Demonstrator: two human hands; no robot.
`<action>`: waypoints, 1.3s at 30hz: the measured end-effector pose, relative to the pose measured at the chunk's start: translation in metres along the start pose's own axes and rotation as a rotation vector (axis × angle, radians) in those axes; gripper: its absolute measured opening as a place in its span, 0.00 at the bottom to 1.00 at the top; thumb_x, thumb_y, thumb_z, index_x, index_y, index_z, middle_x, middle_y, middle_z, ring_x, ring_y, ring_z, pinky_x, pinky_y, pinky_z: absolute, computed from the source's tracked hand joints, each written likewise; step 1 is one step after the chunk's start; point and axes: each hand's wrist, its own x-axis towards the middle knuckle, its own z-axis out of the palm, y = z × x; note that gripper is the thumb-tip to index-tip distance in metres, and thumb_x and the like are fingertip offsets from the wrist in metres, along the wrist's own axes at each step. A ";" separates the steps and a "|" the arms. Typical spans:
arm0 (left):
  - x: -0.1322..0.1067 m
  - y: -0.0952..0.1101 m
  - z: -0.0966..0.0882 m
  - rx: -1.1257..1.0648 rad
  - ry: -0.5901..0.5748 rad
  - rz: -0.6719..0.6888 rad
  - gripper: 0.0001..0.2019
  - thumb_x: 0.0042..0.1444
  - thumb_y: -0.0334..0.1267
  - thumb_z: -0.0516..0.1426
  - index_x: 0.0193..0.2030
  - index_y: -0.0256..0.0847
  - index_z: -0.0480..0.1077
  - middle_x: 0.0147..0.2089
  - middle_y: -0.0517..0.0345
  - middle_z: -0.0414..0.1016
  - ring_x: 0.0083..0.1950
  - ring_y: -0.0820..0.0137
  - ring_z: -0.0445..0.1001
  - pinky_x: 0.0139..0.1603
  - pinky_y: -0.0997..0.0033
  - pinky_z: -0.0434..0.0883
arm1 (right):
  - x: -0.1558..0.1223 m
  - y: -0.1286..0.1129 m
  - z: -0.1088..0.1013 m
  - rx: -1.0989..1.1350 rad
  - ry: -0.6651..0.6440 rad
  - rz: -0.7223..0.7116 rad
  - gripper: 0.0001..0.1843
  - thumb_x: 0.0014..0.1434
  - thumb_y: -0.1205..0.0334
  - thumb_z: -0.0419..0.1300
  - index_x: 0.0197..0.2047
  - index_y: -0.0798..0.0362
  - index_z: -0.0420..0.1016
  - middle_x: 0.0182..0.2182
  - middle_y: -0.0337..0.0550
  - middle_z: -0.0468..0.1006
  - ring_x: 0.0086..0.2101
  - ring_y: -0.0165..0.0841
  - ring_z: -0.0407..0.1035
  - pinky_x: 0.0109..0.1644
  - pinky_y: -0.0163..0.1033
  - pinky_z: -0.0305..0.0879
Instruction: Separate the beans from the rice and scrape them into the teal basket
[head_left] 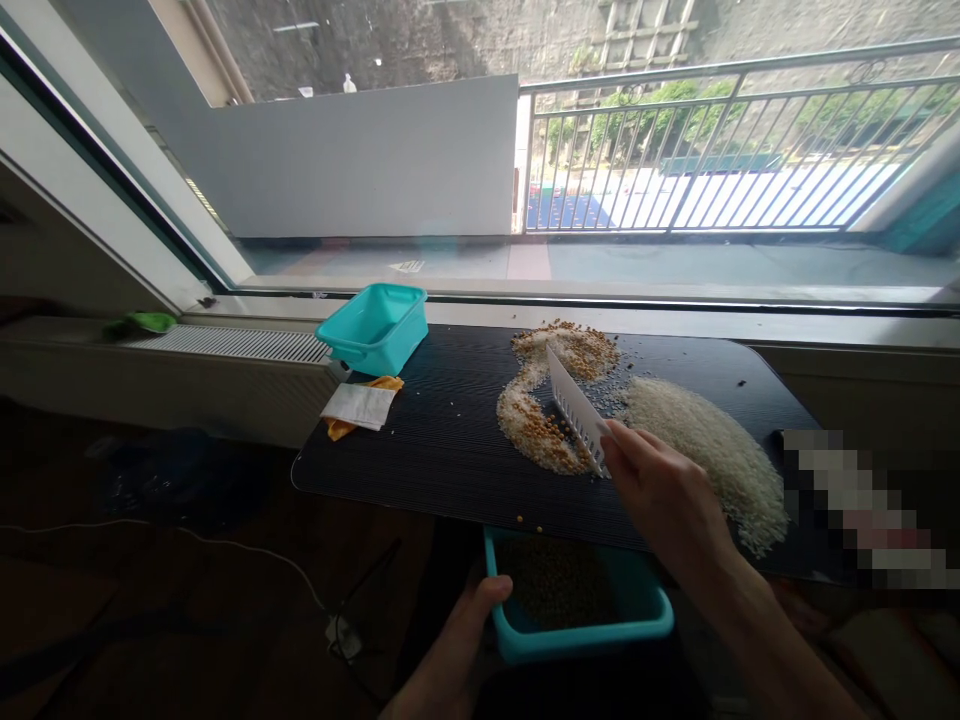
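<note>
My right hand (664, 490) grips a white slotted scraper (574, 405) by its near end. The scraper stands on edge on the dark tabletop, touching a mixed pile of rice and yellow kernels (536, 430). A second mixed heap of kernels and grains (574, 350) lies just behind it. To the right of the scraper spreads a large pile of white rice (701, 450). Below the table's front edge, my left hand (469, 630) holds the left rim of a turquoise basin (585, 640), thumb over the edge. Dark small grains (559, 580) cover part of its bottom.
Another turquoise basin (386, 335) stands at the table's back left corner. In front of it lies a white cloth or paper (360, 405) over something orange. A blurred-out item (862, 500) is at the right edge. The window sill (465, 314) runs behind the table (435, 450).
</note>
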 end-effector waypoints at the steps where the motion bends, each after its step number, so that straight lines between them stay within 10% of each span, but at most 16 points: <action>1: 0.000 0.000 0.000 0.004 -0.002 0.021 0.36 0.48 0.51 0.63 0.64 0.44 0.64 0.59 0.45 0.72 0.62 0.48 0.67 0.61 0.50 0.64 | -0.001 -0.002 0.000 0.007 -0.001 -0.006 0.18 0.65 0.57 0.48 0.48 0.49 0.77 0.36 0.45 0.82 0.30 0.35 0.75 0.33 0.37 0.66; 21: 0.011 0.004 -0.011 0.073 0.056 0.043 0.30 0.53 0.51 0.59 0.60 0.41 0.64 0.57 0.48 0.73 0.58 0.56 0.71 0.52 0.61 0.70 | -0.029 -0.032 -0.002 0.112 -0.004 -0.034 0.18 0.67 0.56 0.45 0.43 0.47 0.76 0.32 0.43 0.81 0.31 0.33 0.75 0.34 0.36 0.65; 39: 0.023 -0.009 -0.020 0.132 -0.024 0.128 0.29 0.50 0.50 0.60 0.58 0.39 0.68 0.55 0.49 0.75 0.57 0.55 0.71 0.51 0.61 0.71 | -0.068 0.009 -0.036 0.443 -0.049 -0.288 0.13 0.63 0.58 0.54 0.46 0.41 0.79 0.40 0.39 0.84 0.36 0.33 0.79 0.38 0.33 0.76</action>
